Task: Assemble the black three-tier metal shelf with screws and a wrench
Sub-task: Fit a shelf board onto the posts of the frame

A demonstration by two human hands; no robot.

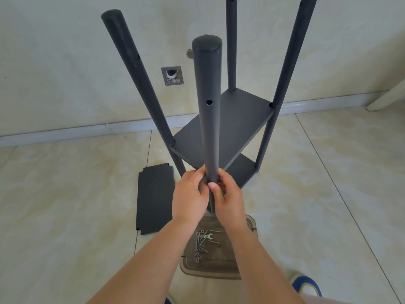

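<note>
Both my left hand (pixel 191 194) and right hand (pixel 228 197) grip the nearest round black metal shelf post (pixel 208 110), fingers wrapped around its lower end.

Left arm: bare forearm reaching from the near left, up toward the middle.
Left hand (pixel 190 195): fingers curled in at the near post (pixel 208 119), gripping its lower part from the left.
Right arm: bare forearm reaching from the near right, converging on the left one.
Right hand (pixel 228 197): fingers curled round the same post from the right, thumb pressed to its near face.
Hands: side by side, nearly touching.
</note>
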